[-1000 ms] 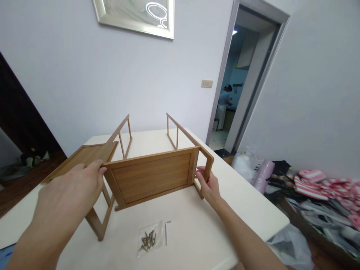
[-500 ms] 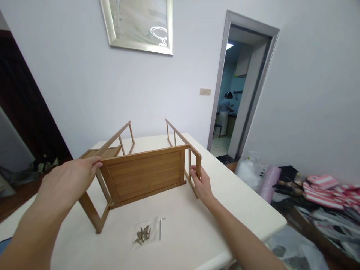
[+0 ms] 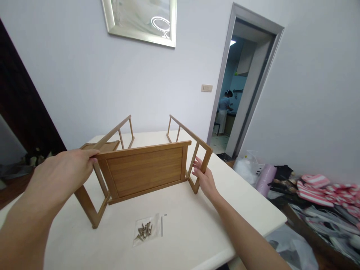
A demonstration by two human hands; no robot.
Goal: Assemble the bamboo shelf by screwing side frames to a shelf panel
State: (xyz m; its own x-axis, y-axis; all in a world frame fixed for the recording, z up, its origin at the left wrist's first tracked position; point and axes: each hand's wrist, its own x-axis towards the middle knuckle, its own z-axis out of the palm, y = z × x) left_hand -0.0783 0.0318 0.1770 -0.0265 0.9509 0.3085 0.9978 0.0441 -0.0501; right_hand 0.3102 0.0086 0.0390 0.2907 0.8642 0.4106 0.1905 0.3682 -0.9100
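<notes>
A brown wooden panel (image 3: 146, 170) stands on its long edge between two ladder-like wooden side frames. My left hand (image 3: 66, 170) is closed on the panel's upper left corner, where it meets the left side frame (image 3: 88, 204). On the other side, my right hand (image 3: 207, 182) has its fingers round the near end of the right side frame (image 3: 206, 159), which leans outward with its upper rail apart from the panel's top corner. A clear bag of screws (image 3: 144, 230) and an L-shaped hex key (image 3: 162, 227) lie in front of the panel.
Everything rests on a white table (image 3: 180, 243) against the wall. Another wooden panel (image 3: 106, 147) lies behind the left frame. Bags, a pink roll (image 3: 266, 180) and striped cloth (image 3: 316, 191) are piled at the right. Through the doorway a person (image 3: 224, 108) stands in another room.
The right side frame has tilted outward to the right with my right hand, and a gap shows between its upper rail and the panel. My left hand keeps its hold.
</notes>
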